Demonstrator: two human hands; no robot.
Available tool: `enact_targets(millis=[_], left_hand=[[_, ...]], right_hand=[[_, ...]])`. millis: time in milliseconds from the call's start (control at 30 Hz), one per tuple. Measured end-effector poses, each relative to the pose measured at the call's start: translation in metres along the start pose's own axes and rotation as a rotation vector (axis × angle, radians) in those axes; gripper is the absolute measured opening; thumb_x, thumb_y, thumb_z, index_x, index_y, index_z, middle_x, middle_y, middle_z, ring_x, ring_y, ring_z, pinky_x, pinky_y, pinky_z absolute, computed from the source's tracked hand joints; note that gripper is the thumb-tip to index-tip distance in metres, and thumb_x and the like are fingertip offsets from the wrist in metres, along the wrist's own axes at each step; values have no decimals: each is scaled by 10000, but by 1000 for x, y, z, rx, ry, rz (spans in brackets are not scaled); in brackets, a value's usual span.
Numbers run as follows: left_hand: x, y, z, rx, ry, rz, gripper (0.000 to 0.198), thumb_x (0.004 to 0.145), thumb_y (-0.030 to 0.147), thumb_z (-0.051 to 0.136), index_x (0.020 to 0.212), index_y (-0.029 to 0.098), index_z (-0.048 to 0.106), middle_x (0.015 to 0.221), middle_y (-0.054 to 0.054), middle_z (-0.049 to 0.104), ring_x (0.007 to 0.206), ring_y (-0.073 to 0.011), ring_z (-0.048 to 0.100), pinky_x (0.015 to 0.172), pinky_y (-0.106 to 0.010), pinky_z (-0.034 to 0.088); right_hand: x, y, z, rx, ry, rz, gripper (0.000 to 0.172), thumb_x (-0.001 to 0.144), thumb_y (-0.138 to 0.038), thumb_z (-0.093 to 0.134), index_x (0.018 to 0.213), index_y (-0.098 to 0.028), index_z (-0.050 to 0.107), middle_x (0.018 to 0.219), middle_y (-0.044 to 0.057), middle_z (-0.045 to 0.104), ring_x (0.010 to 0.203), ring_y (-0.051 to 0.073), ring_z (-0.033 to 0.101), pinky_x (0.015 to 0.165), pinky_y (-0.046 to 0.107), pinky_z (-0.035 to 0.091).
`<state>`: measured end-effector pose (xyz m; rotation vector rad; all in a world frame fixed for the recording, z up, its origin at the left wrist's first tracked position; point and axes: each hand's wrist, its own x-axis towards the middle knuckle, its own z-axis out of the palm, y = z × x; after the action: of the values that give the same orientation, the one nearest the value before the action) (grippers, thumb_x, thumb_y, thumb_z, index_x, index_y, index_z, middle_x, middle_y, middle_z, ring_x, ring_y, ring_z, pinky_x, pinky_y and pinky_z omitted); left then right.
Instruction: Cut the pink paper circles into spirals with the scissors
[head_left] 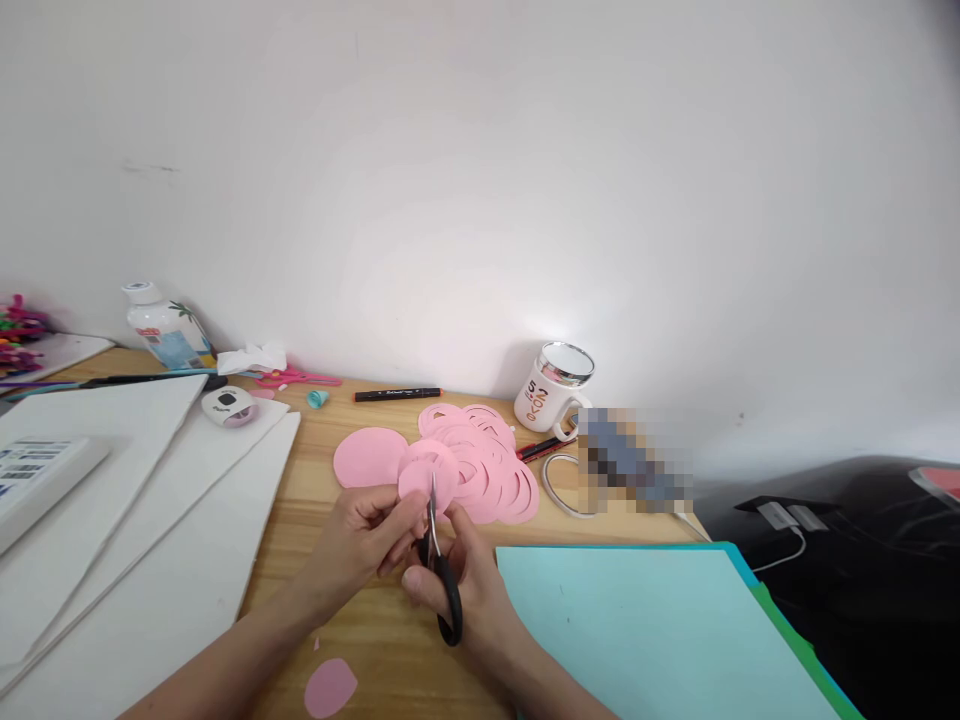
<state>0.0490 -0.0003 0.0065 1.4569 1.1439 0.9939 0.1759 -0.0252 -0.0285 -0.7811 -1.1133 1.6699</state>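
Note:
Between the finger and thumb of my left hand (375, 530) is a round piece of pink paper (416, 470). My right hand (469, 580) grips black-handled scissors (448, 595), their blades pointing away from me and lying against the paper. Just beyond both hands, a heap of pink paper rings and cut-outs (495, 460) spreads over the table, with a plain pink oval (370, 457) at its left. Nearer to me, a small pink paper piece (331, 688) lies beside my left forearm.
White boards (247, 520) cover the left side, bearing a white-and-pink gadget (229, 407). A black marker (397, 395) lies near the wall. Behind the heap stands a white mug (551, 390). Light blue sheets (660, 630) fill the right front. A white bottle (169, 325) stands at back left.

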Motion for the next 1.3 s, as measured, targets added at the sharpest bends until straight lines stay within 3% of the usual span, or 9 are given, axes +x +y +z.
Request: enact_targets(millis=[133,300,500,867,1133,1300], left_hand=[[0,-1,-1,-22,-38,-21,421,784,392,475,435,164,421,327,75,354,312,-45,321,357,-166,289],[2,-2,-2,-21,-55,-29,393,783,394,475,472,154,478,334,79,351,313,-44,314,349,-161,269],[1,1,0,-12,-78,-34,380,779,393,480,494,146,529,355,69,364,342,-55,340,359,-165,274],[-1,3,1,-9,-68,-16,374,764,402,487,507,140,560,361,67,361,348,-54,314,348,-159,264],[0,2,-2,12,-59,2,381,781,392,478,488,152,523,360,65,371,344,-56,325,356,-162,293],[0,-1,-4,39,-48,26,371,807,376,457,521,152,533,370,64,377,351,-60,329,360,-166,293]], right_hand=[[1,1,-1,60,-18,-52,500,585,-410,780,827,-227,382,577,-84,456,505,87,354,475,197,283],[1,6,-4,40,-31,-58,521,612,-460,752,906,-230,388,560,-94,411,472,80,292,469,202,251],[2,-2,0,66,-29,-80,535,574,-473,774,888,-237,411,604,-58,475,541,120,395,505,218,302],[1,-4,1,113,-55,-89,576,587,-486,768,951,-234,400,614,-50,511,545,131,448,524,233,341],[1,3,-5,32,-17,-70,529,581,-473,772,835,-234,375,547,-97,418,451,69,272,411,184,203],[0,0,-5,-11,-9,-38,534,583,-490,759,868,-232,390,523,-91,467,416,72,330,386,185,238]])
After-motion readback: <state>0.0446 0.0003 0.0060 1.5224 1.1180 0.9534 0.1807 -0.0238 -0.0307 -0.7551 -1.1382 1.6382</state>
